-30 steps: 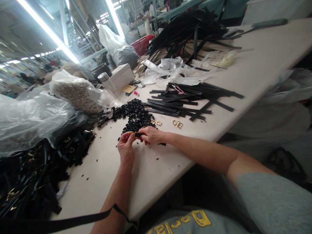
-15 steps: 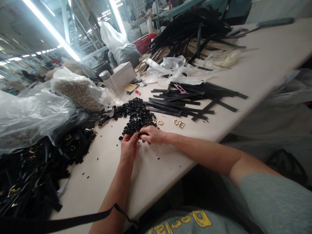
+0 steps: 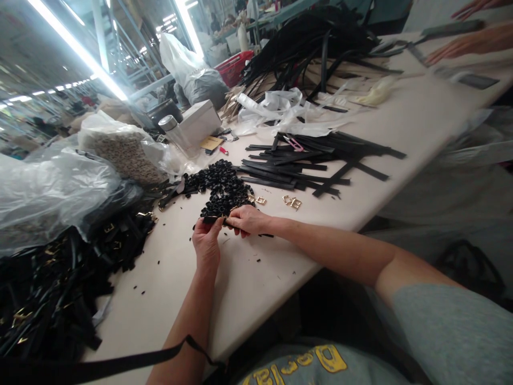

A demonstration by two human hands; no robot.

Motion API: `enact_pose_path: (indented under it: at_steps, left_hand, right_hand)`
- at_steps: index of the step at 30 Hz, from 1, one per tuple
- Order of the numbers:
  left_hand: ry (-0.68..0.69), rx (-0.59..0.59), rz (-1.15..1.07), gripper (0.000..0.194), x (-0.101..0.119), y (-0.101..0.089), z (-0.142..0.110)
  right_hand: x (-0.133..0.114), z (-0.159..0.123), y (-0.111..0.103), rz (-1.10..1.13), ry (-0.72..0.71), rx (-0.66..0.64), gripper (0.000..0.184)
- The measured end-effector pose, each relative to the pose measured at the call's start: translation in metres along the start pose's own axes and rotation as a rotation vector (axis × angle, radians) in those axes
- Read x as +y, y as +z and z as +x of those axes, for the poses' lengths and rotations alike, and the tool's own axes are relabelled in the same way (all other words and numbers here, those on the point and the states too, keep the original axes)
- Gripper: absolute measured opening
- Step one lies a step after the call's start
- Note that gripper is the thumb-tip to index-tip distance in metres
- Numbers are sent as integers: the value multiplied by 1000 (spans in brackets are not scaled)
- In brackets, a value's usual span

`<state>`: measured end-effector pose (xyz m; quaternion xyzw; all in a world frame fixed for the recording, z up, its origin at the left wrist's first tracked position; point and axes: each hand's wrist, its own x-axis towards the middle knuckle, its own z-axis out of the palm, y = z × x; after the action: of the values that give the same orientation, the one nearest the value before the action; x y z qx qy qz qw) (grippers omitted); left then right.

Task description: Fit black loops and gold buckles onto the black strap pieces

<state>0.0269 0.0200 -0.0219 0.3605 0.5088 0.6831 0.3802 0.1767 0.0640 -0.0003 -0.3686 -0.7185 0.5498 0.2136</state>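
Both my hands are closed on one black strap (image 3: pixel 211 220) over the near side of the table. My left hand (image 3: pixel 207 239) pinches its left part between thumb and fingers. My right hand (image 3: pixel 247 220) grips it further right, and a dark end shows past the palm. A bit of gold metal glints between the hands, too small to make out fully. Just beyond lies a heap of small black loops (image 3: pixel 223 184). Gold buckles (image 3: pixel 292 202) rest right of the heap, and cut black straps (image 3: pixel 296 166) lie behind them.
At left is a pile of black straps with gold buckles (image 3: pixel 60 289), beside plastic bags (image 3: pixel 60 176). White plastic strips (image 3: pixel 276 109) and a long black strap bundle (image 3: pixel 304 48) lie at the back. Another person's hands (image 3: pixel 460 51) reach over the table's far right.
Another person's hands have come in at the upper right, with a grey flat piece near them. The strap now shows past my right hand. My left hand has shifted slightly left.
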Motion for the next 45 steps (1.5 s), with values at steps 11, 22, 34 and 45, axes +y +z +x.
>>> enact_pose_path:
  at_steps: [11, 22, 34, 45]
  left_hand:
    - [-262, -75, -147, 31, 4, 2, 1]
    - [-462, -97, -141, 29, 5, -8, 5]
    - [-438, -30, -184, 33, 11, 2, -2]
    - [-513, -140, -190, 26, 16, -3, 1]
  right_hand:
    - [9, 4, 9, 88, -184, 81, 8]
    - [6, 6, 3, 219, -152, 150, 9]
    - [9, 8, 0, -12, -236, 233, 10]
    - [7, 5, 0, 114, -194, 95, 8]
